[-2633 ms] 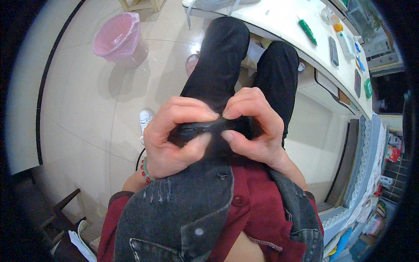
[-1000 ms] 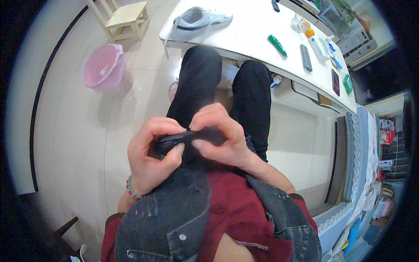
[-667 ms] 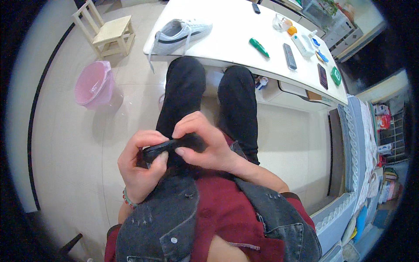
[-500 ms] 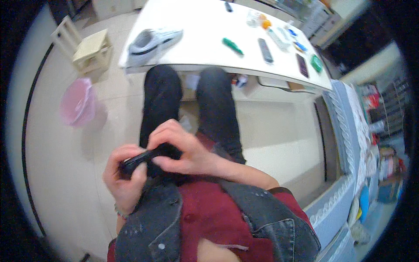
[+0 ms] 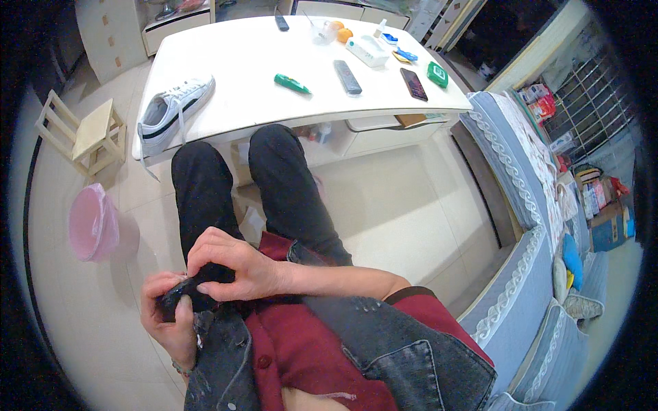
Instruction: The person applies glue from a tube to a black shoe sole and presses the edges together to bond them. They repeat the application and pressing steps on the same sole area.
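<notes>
My left hand (image 5: 170,318) and my right hand (image 5: 232,268) are closed on a small glossy black object (image 5: 175,296) over my lap, low and left of centre, thumbs and fingertips pressing on it from both sides; I cannot make out what it is, and my fingers hide much of it. My right forearm lies across my dark jacket and red top. Beyond my knees, a white sneaker (image 5: 171,113) with a dangling lace stands on the near left corner of a white table (image 5: 243,51).
On the table lie a green tube (image 5: 292,84), a remote (image 5: 347,77), a phone (image 5: 414,84), a green pack (image 5: 437,75), oranges (image 5: 343,34) and small items. A small wooden chair (image 5: 96,130) and pink bin (image 5: 92,222) are at left; blue-grey padded seating (image 5: 500,157) runs along the right.
The view has tilted up and swung right, bringing the whole table and cabinets behind it into sight. My hands and the black object now sit lower and further left, still gripped together.
</notes>
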Demonstrator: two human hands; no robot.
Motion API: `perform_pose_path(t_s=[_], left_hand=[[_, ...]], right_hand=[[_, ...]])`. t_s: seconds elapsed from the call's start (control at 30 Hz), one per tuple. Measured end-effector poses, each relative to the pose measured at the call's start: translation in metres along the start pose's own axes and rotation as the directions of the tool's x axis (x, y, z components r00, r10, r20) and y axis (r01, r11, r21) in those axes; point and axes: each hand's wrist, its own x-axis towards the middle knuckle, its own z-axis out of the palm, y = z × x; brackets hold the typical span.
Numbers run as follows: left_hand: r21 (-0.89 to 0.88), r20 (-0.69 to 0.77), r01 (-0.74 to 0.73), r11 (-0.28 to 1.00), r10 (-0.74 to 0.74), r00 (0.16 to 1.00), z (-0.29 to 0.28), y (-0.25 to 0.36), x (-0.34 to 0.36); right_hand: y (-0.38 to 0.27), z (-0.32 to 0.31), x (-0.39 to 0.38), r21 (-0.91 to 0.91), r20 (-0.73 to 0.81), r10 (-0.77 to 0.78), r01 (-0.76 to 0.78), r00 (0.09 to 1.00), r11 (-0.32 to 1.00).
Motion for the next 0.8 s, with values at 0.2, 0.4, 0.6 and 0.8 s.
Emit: perform_pose_path(t_s=[0.2,0.4,0.6,0.8], left_hand=[[-0.017,-0.024,0.029,0.999,-0.03,0.999,0.005,0.0,0.0],[-0.013,-0.048,0.014,1.0,-0.015,0.999,0.005,-0.001,-0.001],[0.04,-0.068,-0.026,0.999,0.028,0.997,-0.001,0.006,0.002],[0.048,-0.014,-0.041,0.998,0.041,0.999,-0.006,0.006,0.001]], right_hand=[[0.001,0.0,0.0,-0.015,-0.032,-0.018,0.018,0.999,1.0],[-0.001,0.0,0.001,-0.014,-0.016,-0.008,0.008,1.0,1.0],[-0.002,0.006,0.01,0.015,-0.032,-0.06,0.061,0.998,0.998],[-0.005,0.004,0.01,0.011,-0.014,-0.054,0.054,0.998,0.998]])
